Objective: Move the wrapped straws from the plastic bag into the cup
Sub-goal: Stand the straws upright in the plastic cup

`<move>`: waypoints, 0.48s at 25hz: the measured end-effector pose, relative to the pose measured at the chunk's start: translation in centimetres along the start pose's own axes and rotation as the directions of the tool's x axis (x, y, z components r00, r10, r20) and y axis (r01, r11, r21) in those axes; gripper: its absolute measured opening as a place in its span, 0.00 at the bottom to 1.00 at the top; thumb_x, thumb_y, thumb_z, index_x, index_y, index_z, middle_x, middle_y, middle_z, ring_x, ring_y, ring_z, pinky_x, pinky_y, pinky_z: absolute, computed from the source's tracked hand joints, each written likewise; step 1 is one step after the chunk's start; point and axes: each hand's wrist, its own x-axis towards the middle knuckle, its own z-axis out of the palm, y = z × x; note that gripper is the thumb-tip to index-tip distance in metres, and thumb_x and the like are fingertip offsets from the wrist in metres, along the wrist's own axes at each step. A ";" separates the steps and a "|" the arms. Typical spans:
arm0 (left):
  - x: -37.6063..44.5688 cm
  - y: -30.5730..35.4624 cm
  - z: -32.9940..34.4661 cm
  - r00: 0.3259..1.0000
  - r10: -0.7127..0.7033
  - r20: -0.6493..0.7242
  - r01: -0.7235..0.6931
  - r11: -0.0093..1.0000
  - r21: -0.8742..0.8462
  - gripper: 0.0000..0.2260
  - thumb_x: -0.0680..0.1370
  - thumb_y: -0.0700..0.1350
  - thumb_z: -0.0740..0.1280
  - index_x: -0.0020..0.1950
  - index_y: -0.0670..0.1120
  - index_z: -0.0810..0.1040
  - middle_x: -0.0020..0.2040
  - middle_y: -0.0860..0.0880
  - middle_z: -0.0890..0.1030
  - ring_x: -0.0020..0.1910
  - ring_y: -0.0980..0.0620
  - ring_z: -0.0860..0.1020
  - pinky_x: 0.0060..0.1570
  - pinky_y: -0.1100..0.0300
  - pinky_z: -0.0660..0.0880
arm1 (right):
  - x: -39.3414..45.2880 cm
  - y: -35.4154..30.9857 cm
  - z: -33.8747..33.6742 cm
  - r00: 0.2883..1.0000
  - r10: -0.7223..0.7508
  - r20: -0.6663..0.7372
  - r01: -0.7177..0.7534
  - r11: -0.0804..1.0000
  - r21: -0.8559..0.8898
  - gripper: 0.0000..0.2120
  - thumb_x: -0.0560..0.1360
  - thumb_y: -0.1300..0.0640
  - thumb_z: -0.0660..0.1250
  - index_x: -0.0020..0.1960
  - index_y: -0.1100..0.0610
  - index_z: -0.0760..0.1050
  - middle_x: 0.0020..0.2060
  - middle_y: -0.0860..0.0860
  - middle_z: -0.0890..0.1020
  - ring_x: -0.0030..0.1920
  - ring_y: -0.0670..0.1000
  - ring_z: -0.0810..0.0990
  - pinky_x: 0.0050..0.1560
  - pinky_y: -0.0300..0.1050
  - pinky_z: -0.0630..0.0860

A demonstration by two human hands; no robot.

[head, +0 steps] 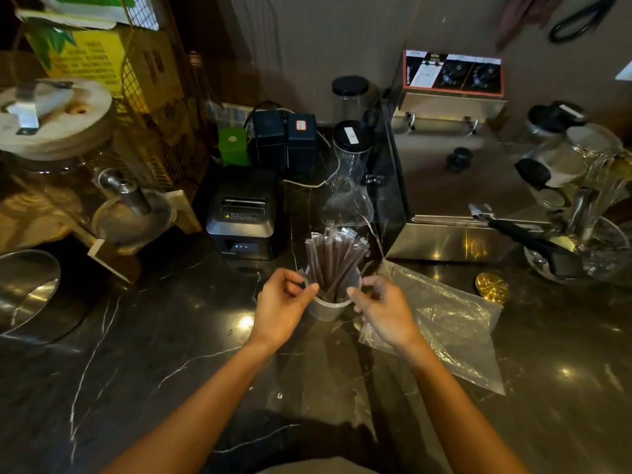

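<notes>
a dark marble counter (171, 354) seen from above. a bundle of wrapped straws (333, 260) stands upright in a small translucent cup (328, 309) at centre, tops fanning out. the left hand (284, 307) and right hand (379, 311) flank the cup rim, fingers loosely curled and apart, clamped on nothing — perhaps just touching it. the plastic bag (455, 323) lies flat just right, apparently empty — the transfer looks essentially finished.

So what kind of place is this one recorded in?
Most likely the counter of a drinks shop or small café: a receipt printer on the dark marble counter, a steel twin-dial fryer, and wrapped straws standing in a cup.
</notes>
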 end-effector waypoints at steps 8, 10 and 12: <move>2.6 2.7 -0.7 0.968 0.246 0.049 -0.249 0.920 0.303 0.03 0.78 0.46 0.74 0.50 0.47 0.85 0.44 0.50 0.83 0.42 0.57 0.82 0.48 0.58 0.83 | 2.1 -3.1 -0.2 0.931 -0.350 -0.104 0.292 0.885 -0.364 0.08 0.79 0.47 0.72 0.53 0.49 0.77 0.37 0.40 0.78 0.38 0.40 0.80 0.34 0.34 0.72; 3.0 3.0 -0.4 0.958 0.273 0.091 -0.288 0.902 0.322 0.04 0.79 0.47 0.73 0.52 0.49 0.86 0.46 0.51 0.83 0.43 0.59 0.83 0.49 0.56 0.83 | 2.6 -3.5 0.0 0.920 -0.386 -0.061 0.335 0.860 -0.385 0.05 0.80 0.48 0.71 0.50 0.49 0.78 0.35 0.43 0.80 0.36 0.40 0.80 0.34 0.37 0.75; 3.2 3.4 0.0 0.942 0.285 0.179 -0.333 0.872 0.359 0.06 0.79 0.50 0.72 0.53 0.51 0.86 0.48 0.52 0.83 0.44 0.57 0.83 0.49 0.52 0.83 | 2.8 -3.9 0.0 0.912 -0.410 -0.005 0.375 0.841 -0.390 0.05 0.79 0.49 0.72 0.46 0.46 0.77 0.33 0.42 0.79 0.36 0.38 0.80 0.33 0.31 0.71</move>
